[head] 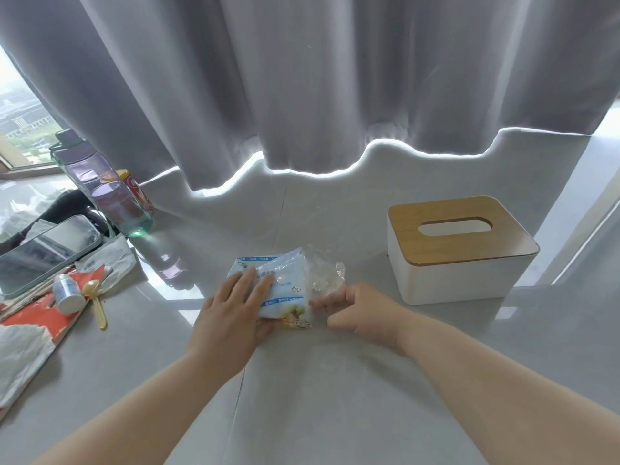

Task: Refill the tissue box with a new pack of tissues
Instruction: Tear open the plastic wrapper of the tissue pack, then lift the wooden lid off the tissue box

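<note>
A tissue pack (pixel 285 286) in white and blue plastic wrap lies on the grey tabletop in the middle. My left hand (pixel 231 310) lies on its left part, fingers straight on top and thumb at the near edge. My right hand (pixel 352 307) is at the pack's right end, its curled fingers pinching the loose clear wrapper (pixel 327 275) that sticks out there. The tissue box (pixel 459 250), white with a wooden slotted lid in place, stands to the right, apart from both hands.
At the left are a purple water bottle (pixel 100 189), a red can (pixel 141 193), a phone (pixel 43 253), a small white bottle (pixel 67 293), a yellow spoon (pixel 95 300) and red and white papers (pixel 33 317). A grey curtain (pixel 302 78) hangs behind the table.
</note>
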A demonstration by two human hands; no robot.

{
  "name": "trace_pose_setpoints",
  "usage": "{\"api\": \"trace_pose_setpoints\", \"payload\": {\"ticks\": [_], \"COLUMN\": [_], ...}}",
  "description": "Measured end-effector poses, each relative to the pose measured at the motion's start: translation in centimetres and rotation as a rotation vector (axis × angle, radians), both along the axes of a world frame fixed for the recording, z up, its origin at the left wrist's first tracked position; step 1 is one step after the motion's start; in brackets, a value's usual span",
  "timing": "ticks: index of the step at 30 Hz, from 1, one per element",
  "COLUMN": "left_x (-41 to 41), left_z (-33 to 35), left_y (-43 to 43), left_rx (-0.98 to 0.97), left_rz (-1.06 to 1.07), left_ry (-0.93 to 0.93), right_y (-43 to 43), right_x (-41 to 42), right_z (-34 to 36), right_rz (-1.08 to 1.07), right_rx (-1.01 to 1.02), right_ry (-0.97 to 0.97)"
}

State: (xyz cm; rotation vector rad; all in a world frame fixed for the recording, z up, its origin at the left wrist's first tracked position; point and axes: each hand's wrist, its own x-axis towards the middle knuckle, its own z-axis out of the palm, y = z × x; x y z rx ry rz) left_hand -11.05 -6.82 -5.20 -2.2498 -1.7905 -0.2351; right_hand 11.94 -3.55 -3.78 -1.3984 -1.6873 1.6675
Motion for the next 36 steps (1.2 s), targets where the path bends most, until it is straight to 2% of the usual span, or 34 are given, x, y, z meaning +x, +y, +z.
{"api": "trace_pose_setpoints", "payload": {"ticks": [4,8,15,18,22,27,33,36], "left_x": [0.2,0.8,1.4,2.1,3.5,5.7,9.0,11.4], "left_z": [-0.7,-0.6,-0.2,0.6,2.6,4.9,7.0,8.1], "left_y": [0.7,0.8,1.2,1.2,1.5,2.0,2.7,3.1], "left_rx": [0.005,0.060,0.023,0.005,0.009,0.058,0.097,0.057], "left_rz": [-0.020,0.007,0.038,0.060,0.015,-0.036,-0.070,-0.060], "left_ry": [0.046,0.108,0.151,0.192,0.157,0.077,0.013,-0.053], "right_y": [-0.1,0.3,0.4,0.5,0.8,0.4,0.4,0.9], "right_x": [0.2,0.5,1.3,0.7,0.2,-0.2,1.2,2.6], "right_z": [-0.2,-0.2,-0.4,0.3,2.6,6.1,9.3,10.2], "right_rz": [-0.029,-0.128,-0.273,-0.318,-0.350,-0.290,-0.299,-0.327], "right_rx": [0.056,0.042,0.105,0.220,0.312,0.398,0.421,0.483], "right_ry": [-0.009,0.065,-0.005,-0.053,-0.132,-0.208,-0.196,-0.223]}}
